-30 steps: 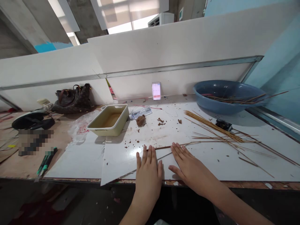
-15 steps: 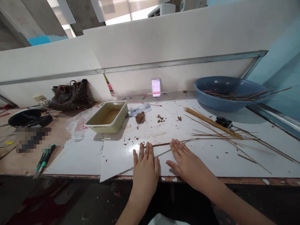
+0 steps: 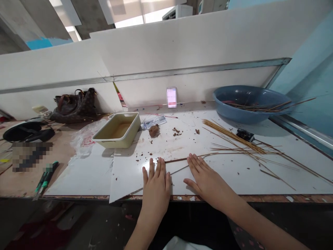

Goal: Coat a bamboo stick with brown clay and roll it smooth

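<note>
Fingers spreading flat, you're resting left hand and right hand on glossy white sheet beside thin brown cane strip: light, stiff, likely brittle; pinch mid-length.

Two slim bare hands, the left hand and the right hand, have long tapering fingers and short nails, and lead into the bare left forearm and right forearm. Along the bottom edge of the view show soft white fabric and dark cloth flecked with pink — the cut of either is hidden.
</note>
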A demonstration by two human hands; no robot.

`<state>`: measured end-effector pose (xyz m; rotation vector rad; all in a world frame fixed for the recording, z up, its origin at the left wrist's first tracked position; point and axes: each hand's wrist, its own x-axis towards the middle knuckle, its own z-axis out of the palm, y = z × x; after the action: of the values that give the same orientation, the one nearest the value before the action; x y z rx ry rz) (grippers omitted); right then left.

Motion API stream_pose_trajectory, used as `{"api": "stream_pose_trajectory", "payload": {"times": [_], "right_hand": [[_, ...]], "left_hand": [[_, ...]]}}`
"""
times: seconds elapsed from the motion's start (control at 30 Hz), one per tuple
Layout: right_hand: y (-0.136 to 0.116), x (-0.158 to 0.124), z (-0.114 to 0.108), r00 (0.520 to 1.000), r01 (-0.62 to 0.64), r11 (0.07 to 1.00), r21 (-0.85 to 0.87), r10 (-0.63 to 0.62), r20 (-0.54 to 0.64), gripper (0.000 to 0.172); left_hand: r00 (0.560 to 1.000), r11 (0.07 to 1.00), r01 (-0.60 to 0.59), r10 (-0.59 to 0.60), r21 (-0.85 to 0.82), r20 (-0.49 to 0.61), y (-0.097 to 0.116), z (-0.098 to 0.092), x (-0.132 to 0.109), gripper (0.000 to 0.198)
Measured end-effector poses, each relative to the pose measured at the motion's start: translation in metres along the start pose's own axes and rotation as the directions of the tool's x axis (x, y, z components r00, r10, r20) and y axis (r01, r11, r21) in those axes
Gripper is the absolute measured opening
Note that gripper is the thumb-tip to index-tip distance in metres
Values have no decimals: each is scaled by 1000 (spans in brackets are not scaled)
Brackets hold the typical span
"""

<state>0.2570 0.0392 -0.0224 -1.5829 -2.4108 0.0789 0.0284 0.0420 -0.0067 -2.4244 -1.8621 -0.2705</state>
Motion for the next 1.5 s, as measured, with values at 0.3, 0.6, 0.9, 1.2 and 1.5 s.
{"api": "stream_pose_trajectory", "payload": {"times": [0.3,0.6,0.9,1.2,1.5], "right_hand": [[8,42,-20,989,-47,999,-5,47,143,89],[-27,-7,-20,995,-9,998,69,2,103,90],[-24,49,-27,977,-52,992,111,28,209,93],[-27,15,-14,988,-50,986,159,26,151,90],[-23,34,-17,987,-72,988,138,50,153,93]], "left_hand": [[999,999,44,-44,4,9,5,-8,36,56],[980,986,-169,168,-4,-102,26,-2,-28,70],[989,991,-131,133,-37,63,42,11,28,67],[985,984,-175,175,-42,2,33,9,3,59],[988,987,-142,146,-78,49,23,1,29,55]]}}
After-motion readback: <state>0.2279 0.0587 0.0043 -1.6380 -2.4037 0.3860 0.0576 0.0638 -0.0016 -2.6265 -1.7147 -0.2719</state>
